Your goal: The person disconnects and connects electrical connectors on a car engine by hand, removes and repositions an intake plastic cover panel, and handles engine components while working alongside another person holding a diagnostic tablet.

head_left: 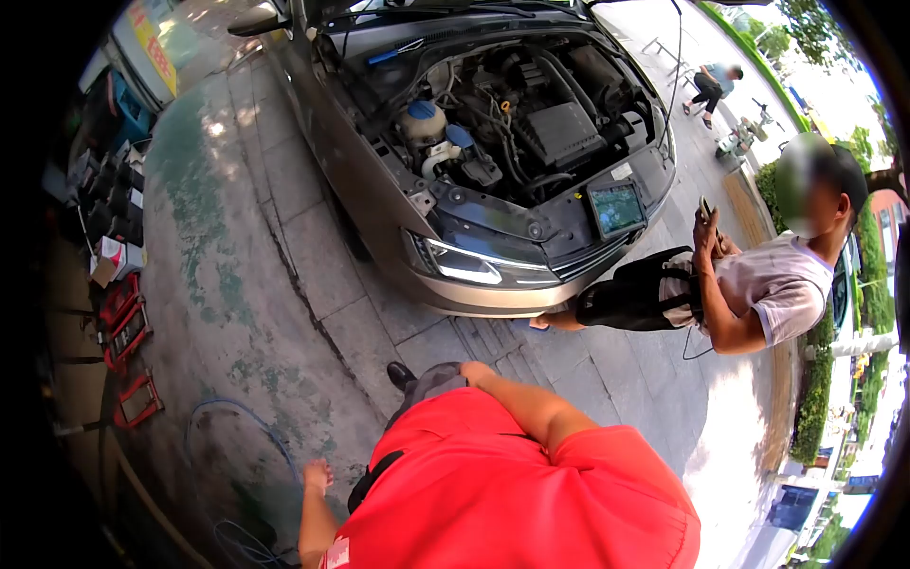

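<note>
My left hand (318, 475) hangs low beside my body over the pavement. Its fingers are slightly apart, and nothing shows in them. My right hand (473, 373) is at my thigh against the grey trousers (431, 381); its fingers are mostly hidden. In front of me stands a brown-grey car (379, 213) with its engine bay (531, 114) exposed. A tablet (616, 208) with a lit screen rests on the front edge of the bay. A blue-capped reservoir (422, 121) and a black engine cover box (565, 131) sit inside it.
To the right a person (773, 280) stands by the bumper, holding a phone-like device (703, 211). Another person (713, 90) sits farther back. Red-framed items (125, 322) and boxes (118, 254) line the left side. A blue hose (242, 408) lies on the ground.
</note>
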A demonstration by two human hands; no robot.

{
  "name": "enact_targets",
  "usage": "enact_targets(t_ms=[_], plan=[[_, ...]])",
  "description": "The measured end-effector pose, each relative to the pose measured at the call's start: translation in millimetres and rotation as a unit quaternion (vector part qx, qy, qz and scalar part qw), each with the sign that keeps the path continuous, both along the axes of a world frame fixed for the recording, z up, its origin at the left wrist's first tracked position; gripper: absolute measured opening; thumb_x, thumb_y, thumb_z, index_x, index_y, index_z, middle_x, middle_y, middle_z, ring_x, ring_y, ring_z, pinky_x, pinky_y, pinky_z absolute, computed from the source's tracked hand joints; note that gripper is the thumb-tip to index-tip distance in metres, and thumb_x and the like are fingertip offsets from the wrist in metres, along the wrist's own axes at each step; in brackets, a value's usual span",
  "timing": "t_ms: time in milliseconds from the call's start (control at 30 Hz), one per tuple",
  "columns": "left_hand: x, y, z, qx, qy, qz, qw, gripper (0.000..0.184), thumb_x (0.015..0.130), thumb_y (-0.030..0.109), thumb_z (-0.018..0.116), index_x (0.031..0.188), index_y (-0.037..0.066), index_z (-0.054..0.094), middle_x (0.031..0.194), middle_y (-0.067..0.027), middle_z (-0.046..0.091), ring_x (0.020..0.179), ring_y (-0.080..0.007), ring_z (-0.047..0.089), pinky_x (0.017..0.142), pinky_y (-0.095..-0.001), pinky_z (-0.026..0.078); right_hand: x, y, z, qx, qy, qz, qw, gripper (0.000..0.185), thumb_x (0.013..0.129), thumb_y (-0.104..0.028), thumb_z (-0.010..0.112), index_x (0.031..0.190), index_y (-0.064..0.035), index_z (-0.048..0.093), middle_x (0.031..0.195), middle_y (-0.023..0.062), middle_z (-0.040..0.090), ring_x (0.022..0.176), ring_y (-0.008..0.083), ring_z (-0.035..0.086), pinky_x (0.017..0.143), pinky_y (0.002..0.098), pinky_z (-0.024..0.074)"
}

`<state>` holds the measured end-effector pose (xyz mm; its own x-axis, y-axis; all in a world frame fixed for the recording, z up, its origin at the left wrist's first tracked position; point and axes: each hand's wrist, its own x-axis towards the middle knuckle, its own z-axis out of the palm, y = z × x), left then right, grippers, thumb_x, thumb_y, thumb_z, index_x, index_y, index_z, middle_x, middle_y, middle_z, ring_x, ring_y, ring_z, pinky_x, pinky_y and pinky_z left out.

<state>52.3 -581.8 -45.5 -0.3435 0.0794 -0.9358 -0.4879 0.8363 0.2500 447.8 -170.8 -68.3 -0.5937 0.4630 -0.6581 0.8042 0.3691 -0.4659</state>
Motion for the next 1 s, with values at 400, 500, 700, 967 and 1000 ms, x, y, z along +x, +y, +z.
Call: enact_targets(t_ms=[400,500,700,967,1000], plan=[[-27.7,167.5,21.3,0.152,0.066,-0.104,0.981,0.016,0.097,0.030,0.058,0.088,0.016,0.055,0.071,0.0036,0.057,0.059,-0.0087,0.054,0.049,-0.0266,0.044,-28.8,49.5,63.8,-0.133,-0.109,-0.128,0.977,0.060,0.098,-0.047,0.044,0.102,0.0084,0.067,0.101,0.0312,0.065,0.099,0.0447,0.063,0.088,0.0493,0.0493],[-15.3,131.5,-15.9,0.128,-0.015,-0.080,0.988,0.016,0.096,0.025,0.058,0.092,0.010,0.060,0.073,-0.0001,0.060,0.060,-0.0116,0.056,0.052,-0.0287,0.046,-40.5,68.0,54.2,-0.155,-0.118,-0.087,0.977,0.060,0.098,-0.048,0.043,0.102,0.0073,0.067,0.100,0.0310,0.065,0.097,0.0436,0.064,0.087,0.0495,0.0500],[-8.3,105.6,50.2,0.079,0.087,-0.362,0.925,0.014,0.096,0.023,0.057,0.089,0.011,0.057,0.069,0.0009,0.057,0.058,-0.0117,0.053,0.051,-0.0279,0.043,-47.8,121.2,-2.7,-0.040,0.018,-0.115,0.992,0.049,0.094,-0.042,0.050,0.098,0.0026,0.069,0.096,0.0270,0.067,0.096,0.0410,0.065,0.084,0.0480,0.0507],[-74.7,264.2,94.2,-0.031,0.031,-0.202,0.978,0.015,0.096,0.020,0.056,0.083,0.013,0.054,0.065,0.0020,0.052,0.056,-0.0109,0.050,0.050,-0.0261,0.040,-58.1,235.8,49.3,-0.049,0.210,-0.374,0.902,0.028,0.091,-0.026,0.063,0.092,0.0015,0.065,0.075,0.0129,0.068,0.067,0.0239,0.067,0.065,0.0371,0.0517],[-89.9,293.8,88.2,-0.063,0.014,-0.123,0.990,0.016,0.096,0.020,0.056,0.082,0.013,0.052,0.065,0.0021,0.051,0.057,-0.0099,0.049,0.051,-0.0253,0.040,-57.4,247.8,52.4,-0.053,0.209,-0.382,0.899,0.028,0.091,-0.026,0.063,0.092,0.0015,0.065,0.075,0.0129,0.068,0.067,0.0239,0.067,0.065,0.0371,0.0517]])
